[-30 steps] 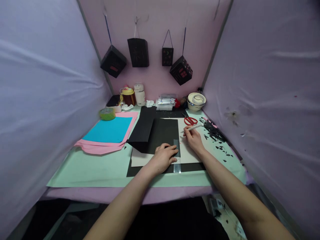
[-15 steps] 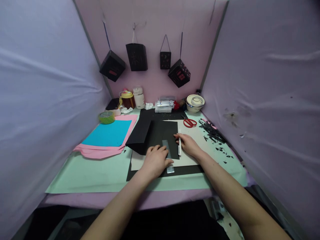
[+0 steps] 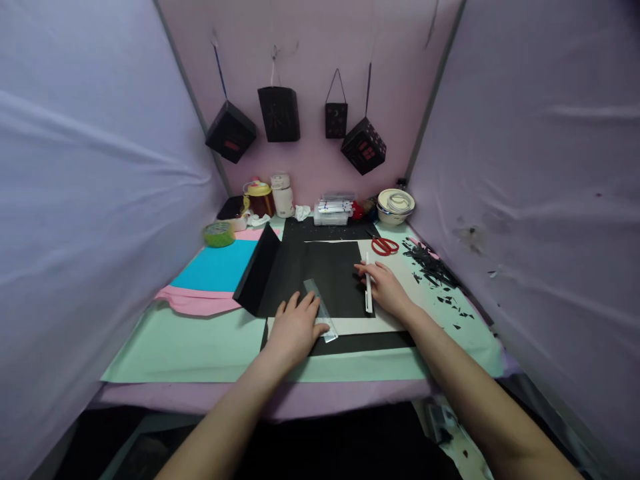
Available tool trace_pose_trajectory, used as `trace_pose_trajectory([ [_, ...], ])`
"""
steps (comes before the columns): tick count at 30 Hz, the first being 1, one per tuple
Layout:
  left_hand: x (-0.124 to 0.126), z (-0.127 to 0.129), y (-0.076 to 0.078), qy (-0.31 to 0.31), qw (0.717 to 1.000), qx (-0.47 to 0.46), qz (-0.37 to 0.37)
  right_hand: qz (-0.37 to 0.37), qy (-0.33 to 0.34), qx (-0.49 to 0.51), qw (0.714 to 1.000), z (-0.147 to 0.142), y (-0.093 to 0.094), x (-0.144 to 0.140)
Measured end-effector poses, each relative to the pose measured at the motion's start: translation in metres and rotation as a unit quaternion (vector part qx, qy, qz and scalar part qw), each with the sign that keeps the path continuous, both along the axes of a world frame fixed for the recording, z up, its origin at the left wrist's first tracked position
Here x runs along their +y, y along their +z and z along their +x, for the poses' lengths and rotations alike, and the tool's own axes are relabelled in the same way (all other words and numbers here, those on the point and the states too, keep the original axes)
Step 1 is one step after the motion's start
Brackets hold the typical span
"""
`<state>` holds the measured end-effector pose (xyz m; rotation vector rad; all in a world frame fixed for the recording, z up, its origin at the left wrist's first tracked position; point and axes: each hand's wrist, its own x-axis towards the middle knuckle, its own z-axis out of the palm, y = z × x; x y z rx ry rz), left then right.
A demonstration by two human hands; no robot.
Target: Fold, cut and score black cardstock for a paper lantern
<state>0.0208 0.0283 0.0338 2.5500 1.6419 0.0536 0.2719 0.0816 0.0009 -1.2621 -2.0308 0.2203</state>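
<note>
1. On the mint-green table cover [image 3: 190,347], a folded black paper sheet [image 3: 325,277] lies over a cream sheet [image 3: 380,323], with another black sheet [image 3: 365,342] showing beneath at the near edge.
2. Left hand [image 3: 295,330]: palm down, fingers spread and nearly flat, pressing on the near end of a clear ruler [image 3: 320,310]. It closes around nothing; it only bears down. The ruler lies tilted, running from the hand up and to the left across the black paper.
3. Right hand [image 3: 385,287]: loosely curled around a thin white pen-like tool [image 3: 369,290], which lies along the right edge of the black paper, tip pointing away from the person. The fingertips touch the paper edge.
4. The left flap of the black paper [image 3: 255,277] stands raised, tilted over the blue sheet [image 3: 217,267], which rests on pink sheets [image 3: 195,301].
5. Red-handled scissors [image 3: 384,245] lie just beyond the right hand; black paper scraps [image 3: 430,267] are scattered to their right.
6. At the back: a green tape roll [image 3: 219,233], a brown jar with a yellow lid [image 3: 259,197], a white container [image 3: 284,195], a clear box [image 3: 333,210], a round bowl [image 3: 395,203].
7. Four black paper lanterns [image 3: 279,113] hang on the pink back wall.
</note>
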Motion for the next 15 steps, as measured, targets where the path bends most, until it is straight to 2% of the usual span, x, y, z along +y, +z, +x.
trace_pose_trajectory([
  [2,-0.006,0.009,0.0,0.002,1.0,-0.002,0.006,0.002,0.048,-0.004,0.999,-0.007,0.004,-0.007],
  [5,-0.006,0.011,0.002,-0.006,1.0,-0.01,-0.007,-0.05,0.115,0.002,0.992,-0.017,0.001,-0.015],
  [11,0.005,0.0,-0.001,-0.143,0.984,-0.077,-0.073,-0.107,0.109,0.043,0.987,-0.018,-0.007,-0.015],
  [15,0.006,0.002,-0.005,-0.162,0.972,-0.144,-0.087,-0.122,0.103,0.057,0.986,-0.015,-0.006,-0.015],
])
